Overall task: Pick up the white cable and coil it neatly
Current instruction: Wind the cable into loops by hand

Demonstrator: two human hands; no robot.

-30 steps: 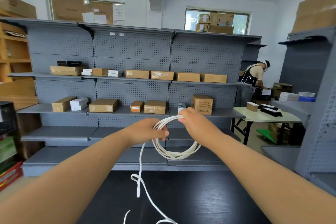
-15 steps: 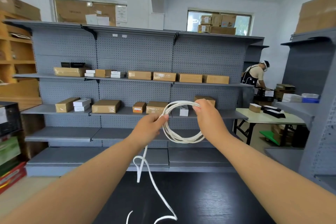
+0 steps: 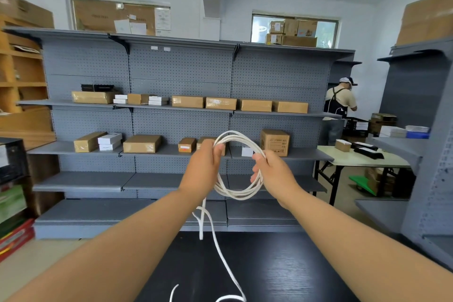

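Observation:
The white cable (image 3: pixel 239 195) is wound into several round loops held up at chest height, in front of the grey shelving. My left hand (image 3: pixel 203 170) grips the coil's left side, thumb pinching the strands near the top. My right hand (image 3: pixel 275 174) holds the coil's right side, fingers curled round the strands. A loose length of the white cable hangs below my left hand, kinks once, and trails down onto the black table (image 3: pixel 282 274), where its end lies in curls at the bottom edge.
Grey pegboard shelves (image 3: pixel 176 149) with several cardboard and white boxes stand behind the table. A person (image 3: pixel 339 105) works at the back right beside a pale folding table (image 3: pixel 362 160). Another grey shelf unit (image 3: pixel 426 130) stands at the right; crates sit at the left.
Both hands have lifted the coil higher. My right hand slid from the coil's top down to its right side, and the hanging tail has been drawn up off the table.

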